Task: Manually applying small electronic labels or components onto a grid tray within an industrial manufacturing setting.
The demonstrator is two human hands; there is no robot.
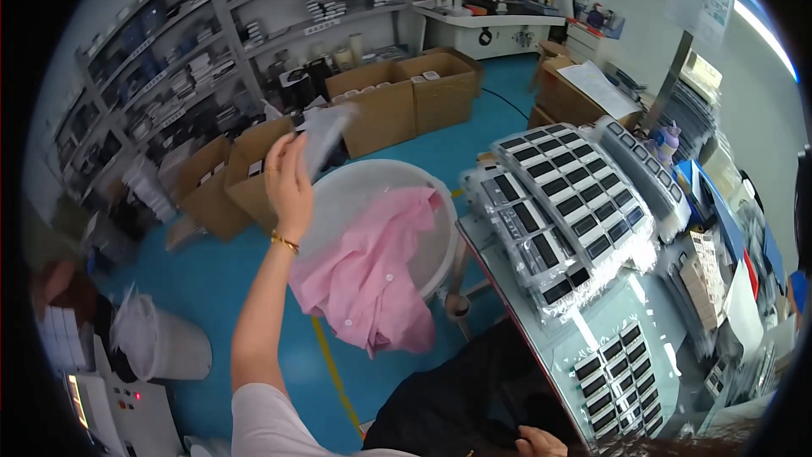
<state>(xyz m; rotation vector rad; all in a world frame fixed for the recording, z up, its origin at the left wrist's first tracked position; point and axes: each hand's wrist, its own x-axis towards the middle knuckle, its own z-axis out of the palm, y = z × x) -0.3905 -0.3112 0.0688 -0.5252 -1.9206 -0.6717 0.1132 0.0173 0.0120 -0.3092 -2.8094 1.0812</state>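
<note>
My left hand (289, 182), a gold bracelet on its wrist, reaches out above the near left rim of a large white round bin (436, 182). It is closed on a translucent plastic sheet (328, 137), blurred by motion. A pink buttoned garment (372, 275) hangs over the bin's near side. Low in the picture, by my dark-clothed lap, is my right hand (541, 442). Its fingers look curled, and what they hold, if anything, is hidden. On the glass-topped table (605, 322) to my right lie stacked clear trays (575, 173) of dark rectangular parts.
Several cardboard boxes (372, 123) stand beyond the bin. Loaded shelves (245, 51) line the far left. A bagged white bin (182, 347) and a machine with a lit screen (127, 410) stand at left. Papers and folders (740, 245) crowd the table's right side.
</note>
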